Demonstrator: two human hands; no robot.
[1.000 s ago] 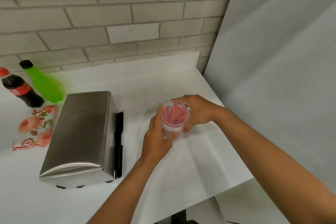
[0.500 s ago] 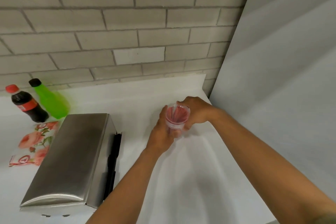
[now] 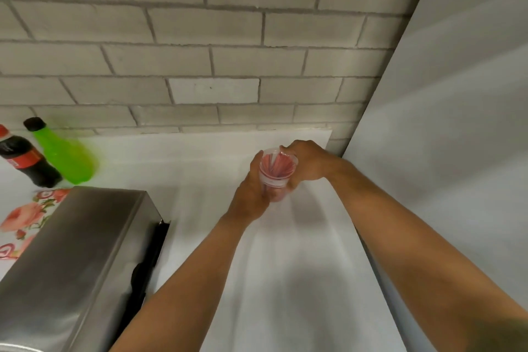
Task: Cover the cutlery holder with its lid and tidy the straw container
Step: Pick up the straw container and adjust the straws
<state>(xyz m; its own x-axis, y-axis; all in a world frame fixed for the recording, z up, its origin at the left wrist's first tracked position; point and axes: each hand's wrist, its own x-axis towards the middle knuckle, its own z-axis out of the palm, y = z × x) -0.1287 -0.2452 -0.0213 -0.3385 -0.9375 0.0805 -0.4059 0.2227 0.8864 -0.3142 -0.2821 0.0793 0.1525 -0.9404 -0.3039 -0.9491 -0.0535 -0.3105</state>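
Note:
A clear plastic straw container (image 3: 276, 170) full of red straws stands near the back right of the white counter. My left hand (image 3: 253, 191) wraps its left side and lower wall. My right hand (image 3: 310, 161) grips its right side and rim. The steel cutlery holder (image 3: 71, 260) sits at the lower left with its curved lid down over it; a black part (image 3: 151, 254) shows along its right side.
A cola bottle (image 3: 24, 158) and a green bottle (image 3: 61, 153) lean by the brick wall at the far left. A floral napkin pack (image 3: 25, 217) lies left of the holder. A grey panel (image 3: 445, 137) walls off the right; the counter (image 3: 300, 266) ends there.
Both hands have carried the straw container away from me toward the back wall. The view has tilted up, showing more of the brick wall.

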